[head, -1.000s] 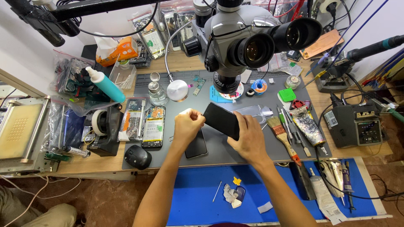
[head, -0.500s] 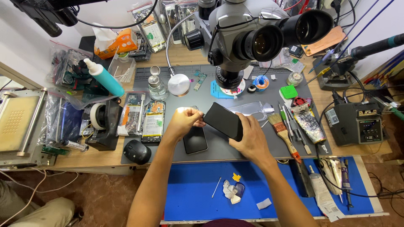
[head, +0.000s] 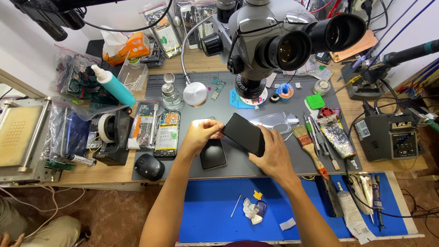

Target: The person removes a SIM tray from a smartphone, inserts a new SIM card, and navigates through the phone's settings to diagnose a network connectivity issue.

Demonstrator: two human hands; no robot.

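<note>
Both hands, left [head: 199, 135] and right [head: 274, 153], pinch our thin, stiff black glass phone panel [head: 244, 134] by its edges, fragile and slippery, above a dark phone [head: 213, 154].

A black phone panel [head: 244, 133] is held tilted above the grey mat [head: 274, 158] by the right hand [head: 274, 153], its left corner pinched by the left hand [head: 200, 135]. A second dark phone [head: 213, 154] is seen flat on the mat just under the left hand. A microscope [head: 283, 43] is mounted at the far side of the counter [head: 109, 170], with a brush [head: 310, 148] laid right of the hands.
</note>
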